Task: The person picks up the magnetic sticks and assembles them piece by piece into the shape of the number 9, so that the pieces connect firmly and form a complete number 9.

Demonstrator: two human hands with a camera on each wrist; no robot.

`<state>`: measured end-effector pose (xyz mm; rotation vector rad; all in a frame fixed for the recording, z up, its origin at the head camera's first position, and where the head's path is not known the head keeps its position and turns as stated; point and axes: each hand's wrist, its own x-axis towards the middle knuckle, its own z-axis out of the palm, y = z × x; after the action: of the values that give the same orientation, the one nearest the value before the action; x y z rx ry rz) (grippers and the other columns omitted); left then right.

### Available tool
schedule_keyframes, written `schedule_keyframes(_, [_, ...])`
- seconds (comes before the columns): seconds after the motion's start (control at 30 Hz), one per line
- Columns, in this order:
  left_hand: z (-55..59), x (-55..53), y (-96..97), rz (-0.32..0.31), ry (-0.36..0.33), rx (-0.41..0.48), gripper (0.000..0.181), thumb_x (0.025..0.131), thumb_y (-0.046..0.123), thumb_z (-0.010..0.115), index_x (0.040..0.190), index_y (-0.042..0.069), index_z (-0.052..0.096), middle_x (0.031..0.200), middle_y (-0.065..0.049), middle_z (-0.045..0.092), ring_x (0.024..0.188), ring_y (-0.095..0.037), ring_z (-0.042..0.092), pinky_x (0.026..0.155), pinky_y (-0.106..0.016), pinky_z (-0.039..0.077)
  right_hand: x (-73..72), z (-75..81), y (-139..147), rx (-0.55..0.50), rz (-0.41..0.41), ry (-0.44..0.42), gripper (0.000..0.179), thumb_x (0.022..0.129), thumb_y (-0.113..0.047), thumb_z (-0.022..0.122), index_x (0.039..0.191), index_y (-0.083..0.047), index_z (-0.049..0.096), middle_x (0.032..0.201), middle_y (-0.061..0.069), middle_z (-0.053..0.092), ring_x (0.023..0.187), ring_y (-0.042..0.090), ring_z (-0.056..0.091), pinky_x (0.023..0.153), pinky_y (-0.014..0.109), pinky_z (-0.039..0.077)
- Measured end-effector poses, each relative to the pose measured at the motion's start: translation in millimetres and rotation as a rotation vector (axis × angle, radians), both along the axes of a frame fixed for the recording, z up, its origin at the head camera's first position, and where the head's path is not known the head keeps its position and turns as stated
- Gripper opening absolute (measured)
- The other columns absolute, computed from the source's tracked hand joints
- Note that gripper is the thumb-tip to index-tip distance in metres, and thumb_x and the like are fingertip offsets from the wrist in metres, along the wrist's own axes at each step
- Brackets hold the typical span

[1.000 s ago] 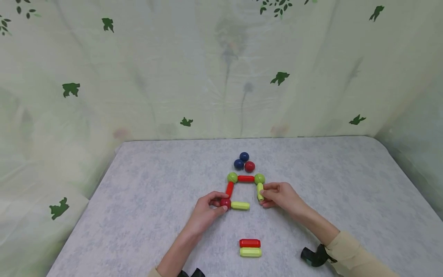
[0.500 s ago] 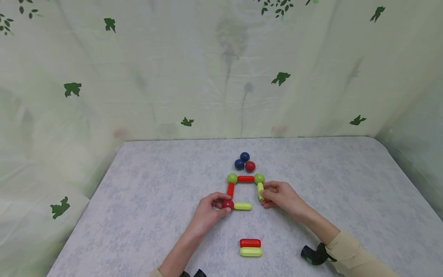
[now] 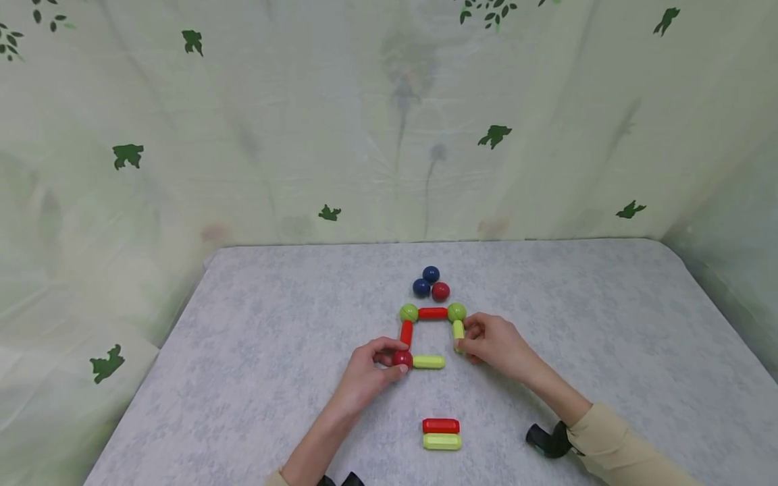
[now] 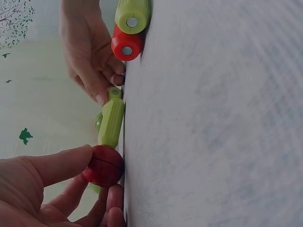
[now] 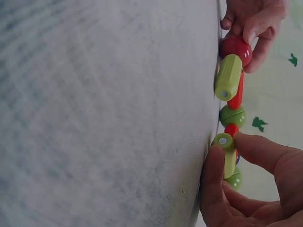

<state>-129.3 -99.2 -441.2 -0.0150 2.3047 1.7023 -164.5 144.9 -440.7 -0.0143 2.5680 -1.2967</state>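
Observation:
Magnetic rods and balls form a square with a gap at its near right corner. In the head view my left hand (image 3: pixel 367 371) grips the red ball (image 3: pixel 402 360) at the near left corner between thumb and fingers. From that ball a yellow-green rod (image 3: pixel 429 362) points right, its free end showing a metal tip in the right wrist view. My right hand (image 3: pixel 495 344) pinches another yellow-green rod (image 5: pixel 229 161), which hangs off the right green ball (image 3: pixel 456 312). A red rod (image 3: pixel 433 313) links it to the left green ball (image 3: pixel 409 312); a second red rod (image 3: pixel 406 332) runs down to the red ball.
Nearer the person, a loose red rod (image 3: pixel 440 426) and a yellow-green rod (image 3: pixel 442 442) lie side by side. Behind the square sit two blue balls (image 3: pixel 431 274) and a loose red ball (image 3: pixel 440 291), grouped together. A leaf-patterned curtain (image 3: pixel 389 135) stands behind the table (image 3: pixel 243 405).
My left hand has slid the red ball and its yellow-green rod slightly right, toward the other side of the square. My right hand's fingers have shifted a little on their rod.

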Motion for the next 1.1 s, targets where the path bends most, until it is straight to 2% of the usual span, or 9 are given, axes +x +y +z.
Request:
schedule_keyframes(0.13, [0.5,0.3,0.0,0.003,-0.014,0.003,0.031,0.084,0.0,0.072,0.114,0.006,0.068,0.101,-0.009,0.059,0.089,-0.023,0.05,0.069,-0.031,0.047,-1.5,0.3,3,0.005,-0.014,0.027,0.038,0.088,-0.02,0.075,0.116,0.001,0.061,0.079,0.002,0.064,0.064,0.016,0.059,0.062,0.031,0.049])
schedule_keyframes(0.27, [1.1,0.5,-0.2,0.004,-0.019,0.006,0.031,0.084,0.0,0.072,0.114,0.006,0.068,0.101,-0.009,0.059,0.089,-0.023,0.05,0.069,-0.031,0.047,-7.2,4.4,5,-0.041,-0.068,0.107,0.026,0.091,-0.016,0.068,0.112,-0.001,0.063,0.083,0.005,0.063,0.068,0.02,0.059,0.063,0.031,0.049])
schedule_keyframes(0.43, [1.7,0.5,-0.9,0.004,-0.018,0.013,0.031,0.084,0.0,0.072,0.115,0.006,0.068,0.101,-0.01,0.059,0.089,-0.023,0.05,0.068,-0.031,0.046,-23.7,10.8,5,-0.085,-0.045,0.278,0.022,0.094,-0.01,0.062,0.115,-0.001,0.064,0.099,0.009,0.064,0.088,0.022,0.059,0.077,0.036,0.052])
schedule_keyframes(0.5, [1.6,0.5,-1.2,0.003,-0.017,0.014,0.032,0.084,0.0,0.072,0.115,0.006,0.068,0.101,-0.01,0.059,0.089,-0.023,0.05,0.067,-0.031,0.046,-32.0,11.7,3,-0.105,-0.018,0.303,0.024,0.095,-0.009,0.062,0.118,-0.001,0.064,0.106,0.011,0.065,0.096,0.024,0.058,0.085,0.04,0.05])
schedule_keyframes(0.63, [0.5,0.3,-1.8,0.001,-0.015,0.016,0.032,0.084,0.0,0.072,0.115,0.006,0.068,0.1,-0.009,0.059,0.089,-0.023,0.05,0.067,-0.031,0.046,-47.4,10.2,-4,-0.125,0.013,0.238,0.033,0.095,-0.014,0.063,0.127,-0.004,0.061,0.121,0.012,0.061,0.107,0.027,0.056,0.089,0.044,0.049])
schedule_keyframes(0.73, [-0.2,0.2,-1.9,0.003,-0.011,0.018,0.032,0.083,0.0,0.073,0.114,0.006,0.069,0.1,-0.009,0.059,0.088,-0.023,0.05,0.067,-0.03,0.046,-57.4,7.6,-10,-0.083,0.016,0.175,0.041,0.095,-0.022,0.066,0.132,-0.007,0.058,0.127,0.01,0.058,0.112,0.028,0.054,0.088,0.043,0.05])
schedule_keyframes(0.9, [-0.6,-0.1,-1.5,0.002,-0.016,0.022,0.032,0.083,0.0,0.073,0.115,0.007,0.068,0.099,-0.009,0.059,0.088,-0.023,0.05,0.066,-0.03,0.046,-70.2,3.3,-17,0.007,0.022,0.128,0.049,0.092,-0.029,0.071,0.132,-0.006,0.057,0.119,0.011,0.061,0.103,0.027,0.055,0.081,0.037,0.051])
schedule_keyframes(1.1, [-1.3,-1.0,-1.3,0.002,-0.027,0.014,0.033,0.084,0.001,0.072,0.116,0.007,0.068,0.1,-0.009,0.059,0.09,-0.023,0.05,0.068,-0.031,0.046,-76.9,1.5,-17,0.037,0.047,0.119,0.042,0.091,-0.027,0.071,0.126,-0.005,0.06,0.108,0.01,0.062,0.092,0.025,0.056,0.073,0.033,0.049])
